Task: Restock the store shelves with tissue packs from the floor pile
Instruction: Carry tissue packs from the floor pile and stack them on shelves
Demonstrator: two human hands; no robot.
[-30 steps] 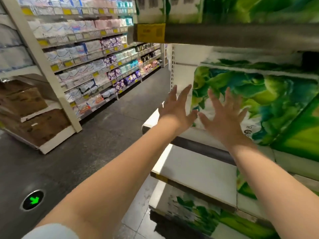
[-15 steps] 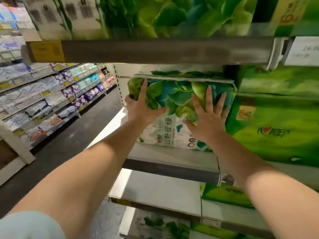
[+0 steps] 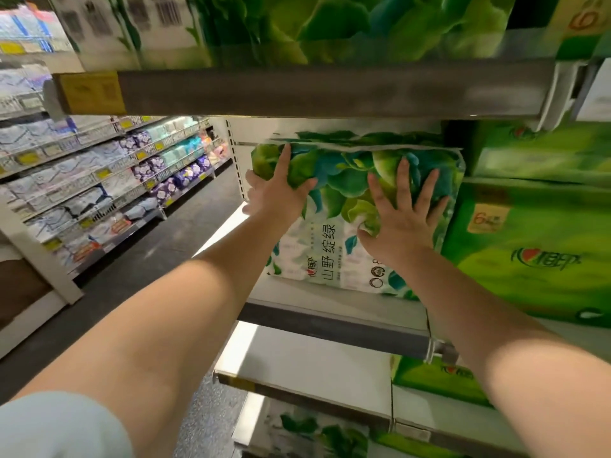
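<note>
A large tissue pack (image 3: 334,200) with a green leaf print and a white lower part stands on the middle shelf (image 3: 330,312), at its left end. My left hand (image 3: 277,190) lies flat on the pack's upper left corner, fingers straight. My right hand (image 3: 401,213) presses flat against the pack's front right, fingers spread. Another leaf-print pack lies behind it, mostly hidden.
Plain green tissue packs (image 3: 535,246) fill the shelf right of the pack. The upper shelf rail (image 3: 297,87) with a yellow tag runs close overhead, more packs above it. Lower shelves (image 3: 314,365) jut out below. An aisle floor (image 3: 158,252) and stocked shelving (image 3: 82,180) lie left.
One second ago both hands were in the air short of the pack. They have reached it and now press flat on its front. My view has swung toward the shelf.
</note>
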